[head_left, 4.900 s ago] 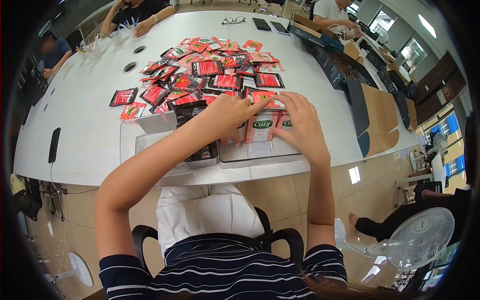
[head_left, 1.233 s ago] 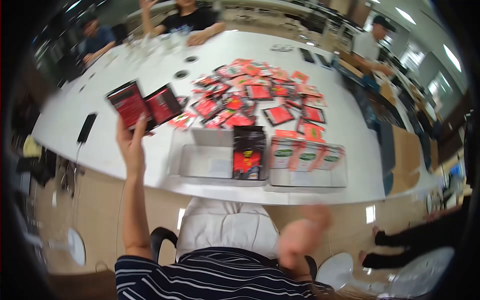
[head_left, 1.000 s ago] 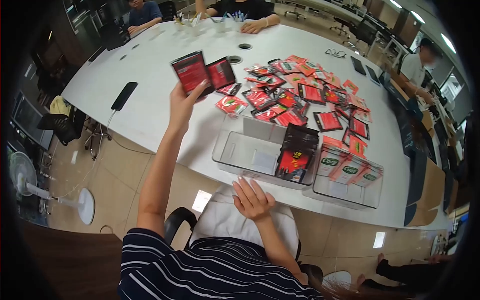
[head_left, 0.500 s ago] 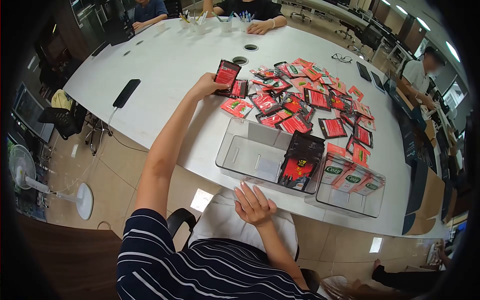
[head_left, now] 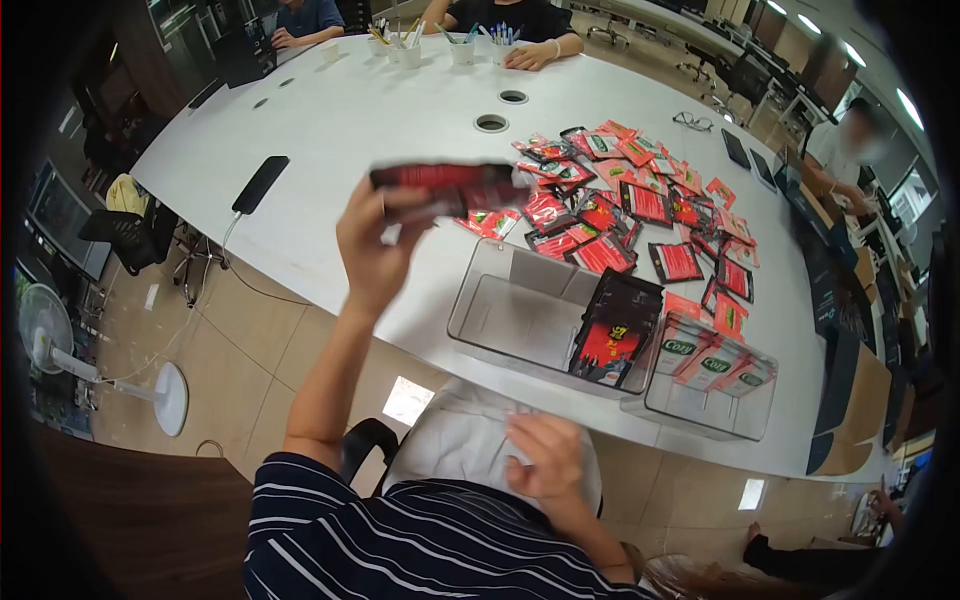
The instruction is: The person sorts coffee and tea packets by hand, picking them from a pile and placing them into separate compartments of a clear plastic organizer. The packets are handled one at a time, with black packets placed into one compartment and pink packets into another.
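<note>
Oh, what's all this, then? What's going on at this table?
Someone is handling small packets. The left hand has a few black-and-red packets in its grip, above the white table. The right hand, blurred, is over the lap and seems to hold nothing. Black packets stand at the right end of the left clear bin; Cozy packets stand in the right clear bin. Beyond lies a loose pile of more packets.

White surface (head_left: 330,130) heaped with red sachets (head_left: 645,205)
Two clear bins (head_left: 510,348) line the near edge; eyeglasses (head_left: 692,122) and two phones (head_left: 735,150) lie beyond, pen cups (head_left: 463,54) at the far side.
</note>
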`<state>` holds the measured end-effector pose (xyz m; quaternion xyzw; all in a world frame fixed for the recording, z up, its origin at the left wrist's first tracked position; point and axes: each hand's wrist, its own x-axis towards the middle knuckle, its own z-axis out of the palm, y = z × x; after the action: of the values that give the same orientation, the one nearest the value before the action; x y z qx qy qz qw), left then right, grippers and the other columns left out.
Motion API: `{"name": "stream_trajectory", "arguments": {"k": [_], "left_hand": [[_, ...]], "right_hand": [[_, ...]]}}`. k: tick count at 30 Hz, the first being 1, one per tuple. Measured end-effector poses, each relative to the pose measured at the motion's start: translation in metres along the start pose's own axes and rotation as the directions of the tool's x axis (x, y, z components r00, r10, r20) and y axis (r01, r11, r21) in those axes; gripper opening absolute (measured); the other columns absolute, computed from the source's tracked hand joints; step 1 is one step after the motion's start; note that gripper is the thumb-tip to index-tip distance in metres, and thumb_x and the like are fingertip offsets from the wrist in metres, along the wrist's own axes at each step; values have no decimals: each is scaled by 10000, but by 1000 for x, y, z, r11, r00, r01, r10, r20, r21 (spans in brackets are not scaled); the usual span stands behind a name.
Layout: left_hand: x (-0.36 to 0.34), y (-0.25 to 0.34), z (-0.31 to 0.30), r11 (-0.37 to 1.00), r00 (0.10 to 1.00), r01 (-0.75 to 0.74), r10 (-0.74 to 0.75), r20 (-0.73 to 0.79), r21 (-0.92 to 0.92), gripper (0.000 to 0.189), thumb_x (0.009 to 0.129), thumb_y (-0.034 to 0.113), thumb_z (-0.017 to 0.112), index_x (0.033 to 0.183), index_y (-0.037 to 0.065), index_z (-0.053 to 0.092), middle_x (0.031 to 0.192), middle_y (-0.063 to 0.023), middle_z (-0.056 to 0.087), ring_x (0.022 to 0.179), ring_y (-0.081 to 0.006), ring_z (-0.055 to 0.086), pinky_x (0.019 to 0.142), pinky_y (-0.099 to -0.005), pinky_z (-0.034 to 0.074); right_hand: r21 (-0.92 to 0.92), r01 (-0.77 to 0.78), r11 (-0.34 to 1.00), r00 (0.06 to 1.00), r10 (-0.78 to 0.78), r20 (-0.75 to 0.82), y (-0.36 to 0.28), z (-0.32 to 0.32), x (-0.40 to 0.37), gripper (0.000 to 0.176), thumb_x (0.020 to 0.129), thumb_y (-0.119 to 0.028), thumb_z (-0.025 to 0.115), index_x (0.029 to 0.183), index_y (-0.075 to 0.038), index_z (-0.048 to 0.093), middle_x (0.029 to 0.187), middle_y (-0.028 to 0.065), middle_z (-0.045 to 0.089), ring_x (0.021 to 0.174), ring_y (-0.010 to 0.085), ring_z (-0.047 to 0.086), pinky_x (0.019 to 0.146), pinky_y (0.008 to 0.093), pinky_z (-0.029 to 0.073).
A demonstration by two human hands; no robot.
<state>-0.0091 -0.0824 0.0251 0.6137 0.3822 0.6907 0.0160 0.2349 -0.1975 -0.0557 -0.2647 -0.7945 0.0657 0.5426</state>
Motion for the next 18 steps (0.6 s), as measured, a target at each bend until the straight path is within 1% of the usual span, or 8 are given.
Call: {"name": "stream_trajectory", "arguments": {"k": [2,3,5,7,10,11,15,18], "left_hand": [[-19,28,0,996,992,-89,90,93,-22,205,699,-30,695,895,-18,638,953,-138,653,808,-259,659,712,-299,552],[-27,43,2,991,981,-123,129,145,-51,237,668,-24,713,894,-19,641,964,-156,651,829,-281,662,727,-304,554],[-36,64,7,981,935,-193,184,303,0,186,681,74,706,846,2,659,1005,-181,654,823,-313,673,669,-325,566],[-45,80,13,964,884,-264,239,401,7,160,659,118,704,778,23,657,1039,-159,660,829,-330,679,625,-325,576],[-53,75,30,860,787,-509,479,388,-29,117,603,97,696,688,50,631,1053,-85,670,868,-336,675,591,-299,577],[-56,71,34,796,734,-604,572,366,-33,106,589,89,691,665,58,624,1052,-66,673,883,-338,672,580,-292,577],[-65,67,33,836,781,-548,528,333,-40,137,599,68,693,601,59,556,1047,-64,674,937,-361,658,593,-294,586],[-70,61,30,867,845,-499,484,225,9,148,620,54,703,648,28,560,1040,-115,667,927,-382,655,639,-331,594]], "right_hand": [[102,-26,994,982,45,-184,0,-14,20,260,851,-199,563,1041,-25,595,994,149,645,894,251,592,766,333,477],[116,-123,986,960,148,-240,1,-23,32,317,864,-211,540,1055,40,577,1062,200,604,883,248,590,732,323,488],[494,-358,792,835,509,-210,1,-33,63,419,901,-254,503,1159,77,510,1133,207,560,888,224,583,700,296,487],[666,-491,562,789,611,65,7,-42,81,534,956,-304,453,1342,46,336,1114,157,555,858,155,578,589,230,467],[793,-609,37,636,621,459,14,-56,86,440,973,-209,418,1356,-2,353,1115,114,555,834,96,580,554,187,457],[844,-533,-63,705,519,484,19,-57,82,423,966,-103,404,1379,-38,344,1133,83,551,822,53,578,538,165,461],[842,-536,61,604,725,332,9,-50,83,538,919,-7,457,1424,-39,273,1205,92,532,880,101,592,581,195,497],[785,-486,385,653,757,34,10,-55,86,593,899,25,471,1436,-31,225,1252,118,503,928,123,592,616,221,519]]}}
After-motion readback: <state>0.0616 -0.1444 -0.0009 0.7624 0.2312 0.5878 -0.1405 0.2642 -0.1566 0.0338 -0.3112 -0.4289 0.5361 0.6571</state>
